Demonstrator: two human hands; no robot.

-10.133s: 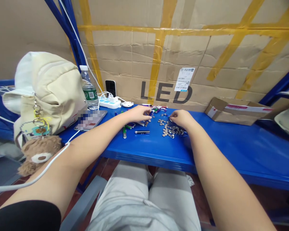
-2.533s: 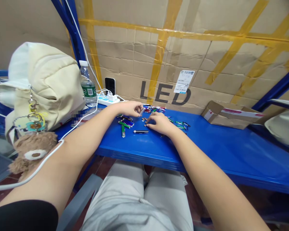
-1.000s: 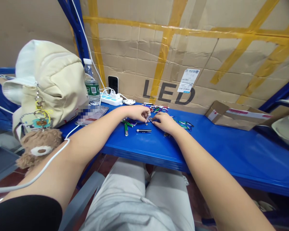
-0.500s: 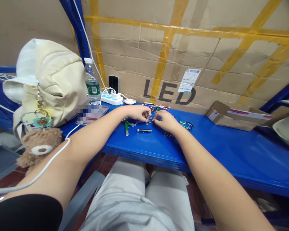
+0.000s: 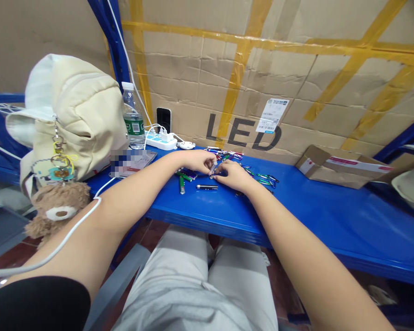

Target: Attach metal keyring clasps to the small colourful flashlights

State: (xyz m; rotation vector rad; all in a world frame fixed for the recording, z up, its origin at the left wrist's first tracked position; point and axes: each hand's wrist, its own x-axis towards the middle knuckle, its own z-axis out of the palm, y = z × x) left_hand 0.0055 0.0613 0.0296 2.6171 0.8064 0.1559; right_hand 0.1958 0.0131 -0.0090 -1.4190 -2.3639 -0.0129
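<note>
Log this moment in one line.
left hand: pinching small pale piece | right hand: fingertips close beside it | black tube: lying on blue table | cardboard box: farther right

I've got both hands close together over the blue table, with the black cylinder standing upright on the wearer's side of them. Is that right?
Not quite: the black cylinder is lying on its side, as the head view shows. The rest holds: the left hand and right hand are close together over the blue table, with the cylinder on the wearer's side of them.

Right grip (image 5: 232, 176) closer (than half a second ago) to left grip (image 5: 204, 162).
</note>
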